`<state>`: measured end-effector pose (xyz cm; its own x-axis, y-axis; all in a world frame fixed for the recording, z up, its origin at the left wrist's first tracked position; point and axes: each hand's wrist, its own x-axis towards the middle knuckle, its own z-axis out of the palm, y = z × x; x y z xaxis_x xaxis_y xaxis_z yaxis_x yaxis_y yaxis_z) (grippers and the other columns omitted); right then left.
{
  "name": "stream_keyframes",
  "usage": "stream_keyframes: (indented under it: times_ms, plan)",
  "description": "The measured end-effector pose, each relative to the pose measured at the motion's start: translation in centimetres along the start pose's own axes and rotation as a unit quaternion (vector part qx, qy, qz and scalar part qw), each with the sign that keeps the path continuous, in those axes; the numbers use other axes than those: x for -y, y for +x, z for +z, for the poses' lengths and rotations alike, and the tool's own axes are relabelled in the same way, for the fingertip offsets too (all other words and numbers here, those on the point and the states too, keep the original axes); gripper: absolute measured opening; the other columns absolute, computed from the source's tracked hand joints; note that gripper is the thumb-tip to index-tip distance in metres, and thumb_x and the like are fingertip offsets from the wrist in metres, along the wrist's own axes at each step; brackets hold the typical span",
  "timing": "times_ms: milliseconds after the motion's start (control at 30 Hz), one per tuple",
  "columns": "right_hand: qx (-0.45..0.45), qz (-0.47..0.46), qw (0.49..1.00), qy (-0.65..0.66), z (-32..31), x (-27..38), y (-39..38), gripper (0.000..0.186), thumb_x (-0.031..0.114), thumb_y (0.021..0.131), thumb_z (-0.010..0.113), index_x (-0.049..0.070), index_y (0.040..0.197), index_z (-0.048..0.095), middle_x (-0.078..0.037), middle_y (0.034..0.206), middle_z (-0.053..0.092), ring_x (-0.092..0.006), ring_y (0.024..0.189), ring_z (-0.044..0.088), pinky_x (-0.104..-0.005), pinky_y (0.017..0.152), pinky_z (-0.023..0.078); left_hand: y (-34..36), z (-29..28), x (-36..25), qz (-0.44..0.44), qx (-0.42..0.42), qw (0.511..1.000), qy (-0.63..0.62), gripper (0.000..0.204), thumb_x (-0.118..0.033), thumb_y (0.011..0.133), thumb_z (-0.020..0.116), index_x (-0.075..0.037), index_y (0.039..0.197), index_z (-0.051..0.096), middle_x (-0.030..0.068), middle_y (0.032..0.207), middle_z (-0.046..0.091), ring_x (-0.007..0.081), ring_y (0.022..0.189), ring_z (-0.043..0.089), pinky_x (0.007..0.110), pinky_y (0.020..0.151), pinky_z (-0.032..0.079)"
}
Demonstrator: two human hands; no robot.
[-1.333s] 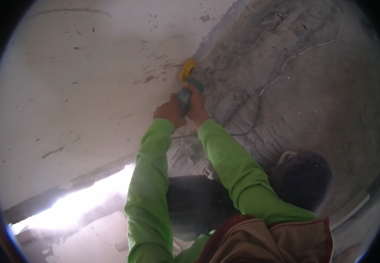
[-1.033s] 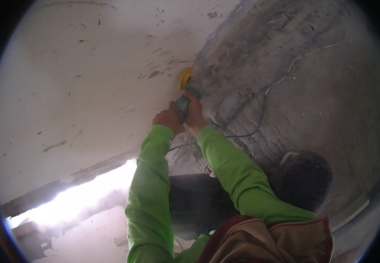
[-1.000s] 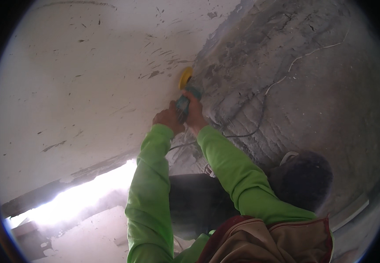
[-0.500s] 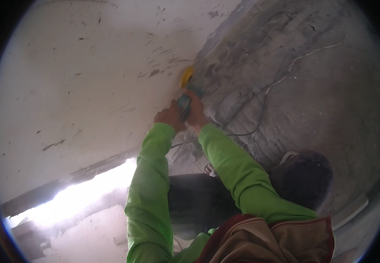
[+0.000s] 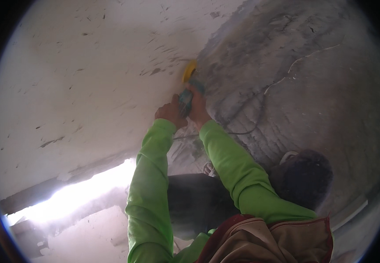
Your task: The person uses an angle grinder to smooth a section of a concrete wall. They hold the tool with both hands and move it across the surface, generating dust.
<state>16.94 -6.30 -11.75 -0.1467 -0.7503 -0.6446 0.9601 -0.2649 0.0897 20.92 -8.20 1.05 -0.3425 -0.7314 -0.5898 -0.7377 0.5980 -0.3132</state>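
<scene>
Both my hands grip a teal angle grinder (image 5: pixel 185 101) with a yellow disc (image 5: pixel 190 71) at its far end. The disc's edge is at the pale wall (image 5: pixel 89 70), close to where the wall meets the grey floor. My left hand (image 5: pixel 170 112) closes round the body's left and rear part. My right hand (image 5: pixel 198 105) wraps the right side, nearer the head. Whether the disc spins I cannot make out. Dark scrapes and chipped marks (image 5: pixel 155 71) cover the wall just left of the disc.
A dark cord (image 5: pixel 242 133) runs from beneath my arms across the rough, dusty floor (image 5: pixel 330 118), near a thin pale wire (image 5: pixel 304 56). Bright light enters a gap (image 5: pixel 84 188) at lower left. My bent knee (image 5: pixel 304 179) is at right, by a pale strip (image 5: pixel 350 215).
Both hands and the grinder have shifted slightly away from me, and the yellow disc sits a little farther up along the wall's base. The grip is the same.
</scene>
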Motion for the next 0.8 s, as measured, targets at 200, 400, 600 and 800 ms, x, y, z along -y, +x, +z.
stream_keyframes:
  times_ms: [200, 400, 600, 800]
  plan:
    - [-0.01, 0.006, 1.0, 0.007, 0.7, 0.6, -0.3, 0.03, 0.025, 0.085, 0.068, 0.004, 0.105, 0.059, -0.006, 0.092, 0.057, -0.0174, 0.082, 0.059, -0.0338, 0.074, 0.05, -0.5, -0.8, -0.4, -0.007, 0.012, 1.0, -0.005, 0.091, -0.025, 0.06, 0.075, -0.012, 0.138, 0.03, 0.0201, 0.098, 0.068, 0.0394, 0.091, 0.066, 0.045, 0.082, 0.054]
    - [-0.009, 0.013, 1.0, -0.013, 0.6, -0.6, -1.1, 0.03, 0.025, 0.084, 0.069, 0.004, 0.103, 0.059, -0.004, 0.089, 0.057, -0.0167, 0.081, 0.059, -0.0326, 0.073, 0.05, -1.1, 0.4, 1.1, 0.005, -0.015, 1.0, -0.022, 0.091, -0.026, 0.059, 0.075, -0.013, 0.137, 0.03, 0.0211, 0.096, 0.068, 0.0394, 0.089, 0.067, 0.046, 0.08, 0.054]
    - [0.009, -0.049, 0.998, -0.022, 1.5, 2.7, -0.5, 0.035, 0.025, 0.081, 0.071, 0.003, 0.105, 0.059, -0.005, 0.09, 0.057, -0.0176, 0.081, 0.059, -0.0332, 0.072, 0.05, 0.7, -1.3, -0.8, 0.034, -0.035, 0.998, -0.037, 0.092, -0.027, 0.058, 0.077, -0.013, 0.137, 0.031, 0.0218, 0.094, 0.068, 0.0413, 0.089, 0.066, 0.048, 0.08, 0.053]
    - [-0.009, -0.041, 0.999, -0.002, 2.1, 4.6, -0.3, 0.037, 0.023, 0.081, 0.072, 0.002, 0.108, 0.057, -0.006, 0.091, 0.057, -0.0189, 0.083, 0.059, -0.0344, 0.073, 0.05, 1.4, -2.0, -2.3, 0.025, -0.026, 0.999, -0.028, 0.092, -0.028, 0.058, 0.077, -0.012, 0.137, 0.031, 0.0223, 0.095, 0.067, 0.0412, 0.09, 0.066, 0.047, 0.081, 0.053]
